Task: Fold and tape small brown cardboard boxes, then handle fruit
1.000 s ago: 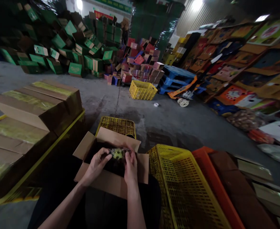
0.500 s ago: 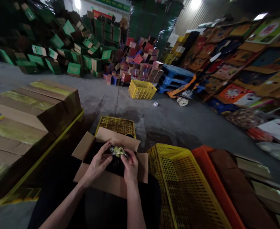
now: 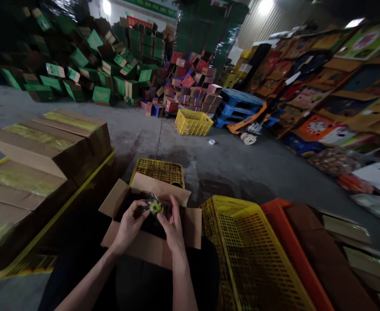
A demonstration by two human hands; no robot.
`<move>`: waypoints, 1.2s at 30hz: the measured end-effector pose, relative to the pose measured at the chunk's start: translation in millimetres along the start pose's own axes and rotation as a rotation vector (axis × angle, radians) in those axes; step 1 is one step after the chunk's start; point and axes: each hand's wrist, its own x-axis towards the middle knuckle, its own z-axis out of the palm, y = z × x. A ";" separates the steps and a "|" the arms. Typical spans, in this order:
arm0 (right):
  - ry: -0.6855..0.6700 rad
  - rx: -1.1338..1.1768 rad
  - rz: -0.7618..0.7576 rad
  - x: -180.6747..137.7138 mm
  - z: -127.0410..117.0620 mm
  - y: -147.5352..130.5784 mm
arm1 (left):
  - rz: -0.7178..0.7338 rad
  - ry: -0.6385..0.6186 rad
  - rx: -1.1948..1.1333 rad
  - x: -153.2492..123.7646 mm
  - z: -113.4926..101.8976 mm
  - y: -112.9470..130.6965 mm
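Observation:
A small clear-plastic packet (image 3: 156, 207) with a yellow-green pattern is held over an open cardboard box (image 3: 147, 247). My left hand (image 3: 130, 222) pinches its left side between thumb and fingers. From the right, my right hand (image 3: 173, 225) grips it too, thumb pressed on its front and fingers upright behind it. What the packet contains is too blurred to tell. The box rests at my lap with its flaps spread outward. Its inside is dark, so I cannot make out the contents.
Taped cartons (image 3: 47, 134) sit in a yellow crate on the left. To the right are a yellow crate (image 3: 257, 250) and an orange crate (image 3: 293, 246) holding brown cartons. Another yellow crate (image 3: 159, 169) lies beyond the box. Farther off stand a pallet jack (image 3: 250, 123) and blue pallets (image 3: 238, 103).
The packet has been turned between my hands, so a rounder, greener face now points toward me. My right hand's fingers have straightened upward. The box stays in place.

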 end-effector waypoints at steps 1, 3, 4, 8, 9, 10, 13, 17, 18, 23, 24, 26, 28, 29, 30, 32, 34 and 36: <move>-0.007 0.002 0.017 0.7 0.1 0.4 | -0.004 -0.016 -0.008 -0.1 0.2 0.1; -0.034 -0.033 0.009 2.2 -0.2 1.5 | -0.014 -0.033 -0.040 -0.2 1.3 -0.3; -0.040 -0.061 -0.016 2.9 -0.5 2.3 | -0.019 -0.037 -0.068 -0.2 2.2 -0.8; 0.041 -0.122 -0.114 4.8 -2.1 8.3 | -0.070 -0.073 -0.182 1.0 6.3 -2.4; 0.070 -0.125 -0.116 4.9 -2.6 10.0 | -0.090 -0.101 -0.183 1.5 6.8 -2.0; 0.095 -0.127 -0.110 4.9 -3.2 11.5 | -0.108 -0.134 -0.174 2.1 7.0 -1.0; 0.124 -0.132 -0.080 4.0 -4.9 12.1 | -0.124 -0.228 -0.156 3.8 5.8 4.1; -0.009 -0.162 -0.053 1.1 -5.5 3.6 | -0.108 -0.305 -0.205 5.4 5.0 5.9; -0.046 -0.158 -0.048 0.5 -5.3 1.2 | -0.111 -0.305 -0.205 5.3 5.5 4.4; -0.007 -0.039 -0.025 -0.6 -3.2 -1.5 | -0.110 -0.255 -0.179 1.1 7.7 -2.7; 0.004 -0.018 -0.021 -0.5 -2.8 -0.8 | -0.103 -0.259 -0.178 0.1 7.6 -2.1; 0.009 0.004 -0.015 -0.3 -1.9 0.3 | -0.086 -0.275 -0.170 -1.2 6.7 0.1; 0.001 -0.029 -0.024 0.0 -1.3 0.7 | -0.071 -0.304 -0.153 -1.4 5.8 1.4; -0.005 -0.075 -0.037 0.2 -1.1 0.9 | -0.067 -0.323 -0.142 -1.2 5.6 1.2; -0.012 -0.133 -0.054 0.5 -1.0 1.2 | -0.065 -0.342 -0.128 -0.9 5.5 0.4; -0.006 -0.250 -0.087 1.6 -1.9 2.7 | -0.069 -0.369 -0.103 -0.4 5.7 -2.1; 0.074 -0.327 -0.101 3.5 -5.3 4.7 | -0.069 -0.380 -0.097 0.0 5.8 -4.3; 0.198 -0.388 -0.099 5.9 -12.3 5.1 | -0.061 -0.348 -0.112 0.5 5.6 -5.1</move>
